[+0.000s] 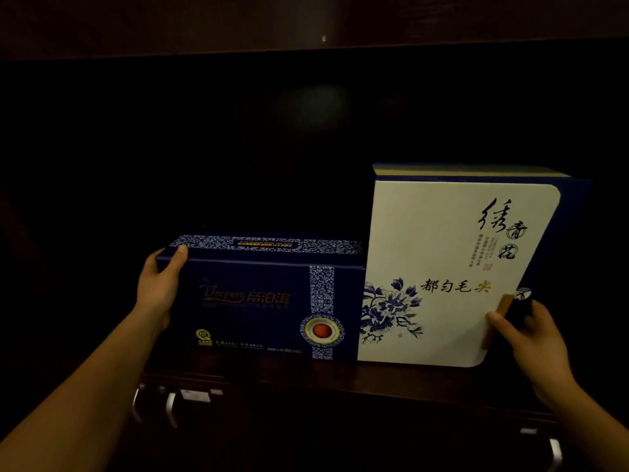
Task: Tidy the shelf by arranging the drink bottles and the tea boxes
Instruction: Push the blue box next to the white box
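A dark blue tea box point(258, 301) with gold lettering and a red round seal stands lengthwise on the dark shelf point(306, 373). My left hand point(160, 284) grips its left end, thumb on the top edge. Touching its right side stands a taller white tea box point(442, 267) with blue flowers and black calligraphy. My right hand point(531, 338) holds the white box's lower right edge, thumb on its front by the clasp. No drink bottles are in sight.
The shelf space behind and to the left of the boxes is very dark. A shelf board point(306, 28) runs above. Metal handles point(172, 407) show below the shelf's front edge, with another handle point(554, 451) at the lower right.
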